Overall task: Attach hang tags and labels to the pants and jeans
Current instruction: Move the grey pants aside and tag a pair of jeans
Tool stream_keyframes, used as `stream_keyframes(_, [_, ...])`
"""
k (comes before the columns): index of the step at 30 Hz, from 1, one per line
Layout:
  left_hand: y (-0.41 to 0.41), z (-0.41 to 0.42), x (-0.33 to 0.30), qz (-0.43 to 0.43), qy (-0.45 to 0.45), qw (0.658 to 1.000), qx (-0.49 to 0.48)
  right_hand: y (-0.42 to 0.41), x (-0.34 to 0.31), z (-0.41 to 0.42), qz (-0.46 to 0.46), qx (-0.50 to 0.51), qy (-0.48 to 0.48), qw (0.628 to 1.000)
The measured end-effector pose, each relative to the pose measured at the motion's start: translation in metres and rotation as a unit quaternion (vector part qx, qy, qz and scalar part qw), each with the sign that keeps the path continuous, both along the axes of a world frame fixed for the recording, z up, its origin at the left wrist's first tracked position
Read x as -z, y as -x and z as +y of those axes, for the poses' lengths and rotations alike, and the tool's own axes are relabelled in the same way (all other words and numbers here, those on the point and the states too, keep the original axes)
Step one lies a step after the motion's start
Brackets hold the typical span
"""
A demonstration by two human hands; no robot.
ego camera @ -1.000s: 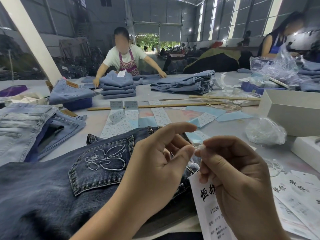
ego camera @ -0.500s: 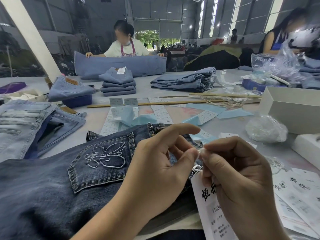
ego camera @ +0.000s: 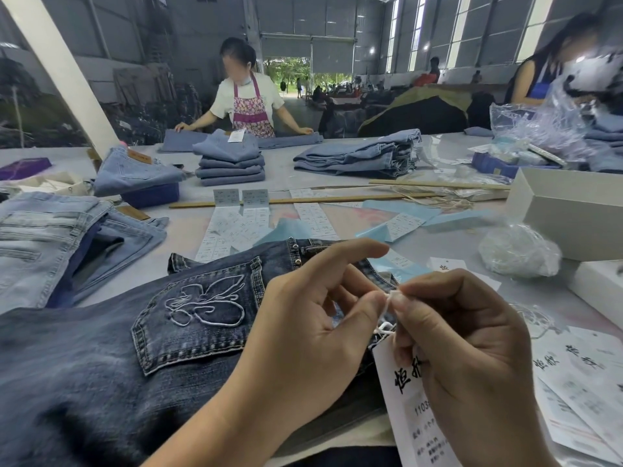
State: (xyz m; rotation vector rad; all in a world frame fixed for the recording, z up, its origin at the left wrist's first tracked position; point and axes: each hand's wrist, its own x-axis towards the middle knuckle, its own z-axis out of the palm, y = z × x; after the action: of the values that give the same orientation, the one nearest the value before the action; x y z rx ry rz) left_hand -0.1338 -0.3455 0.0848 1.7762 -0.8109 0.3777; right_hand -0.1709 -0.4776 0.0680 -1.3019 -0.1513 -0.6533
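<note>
Left hand [ego camera: 313, 328] and right hand [ego camera: 472, 358] both pinch the tag's string [ego camera: 387, 299] over the jeans [ego camera: 101, 365] at the table's near edge; draw the knot snug, evenly.

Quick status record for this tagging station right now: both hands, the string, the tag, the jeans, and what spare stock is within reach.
left hand: pinches thin white string
right hand: pinches same string, opposite side
string: short span between both hands' fingers
white paper hang tag with black print: hangs below the string, partly behind right hand
dark blue jeans with embroidered back pocket: flat under both hands
spare white tags: on table, right side
</note>
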Motion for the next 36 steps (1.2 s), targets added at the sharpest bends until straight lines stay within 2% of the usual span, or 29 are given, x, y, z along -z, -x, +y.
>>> stream_keyframes(16, [-0.001,0.0,0.004,-0.038,-0.001,0.999,-0.012,0.0,0.003,0.002,0.0,0.013,0.024,1.0])
stream_keyframes(23, [-0.005,0.005,0.005,0.059,0.01,0.997,0.057,0.001,0.004,-0.002,0.019,-0.015,0.015,1.0])
stream_keyframes(29, [-0.013,0.009,0.003,0.197,0.046,0.965,0.17,0.001,0.003,-0.006,0.01,-0.076,0.005,0.997])
stream_keyframes(32, [-0.014,0.009,0.001,0.227,0.044,0.949,0.213,0.002,0.001,-0.011,0.015,-0.134,-0.002,0.991])
stream_keyframes(36, [-0.014,0.009,0.002,0.235,0.056,0.944,0.223,0.002,-0.002,-0.015,0.027,-0.196,-0.019,0.98])
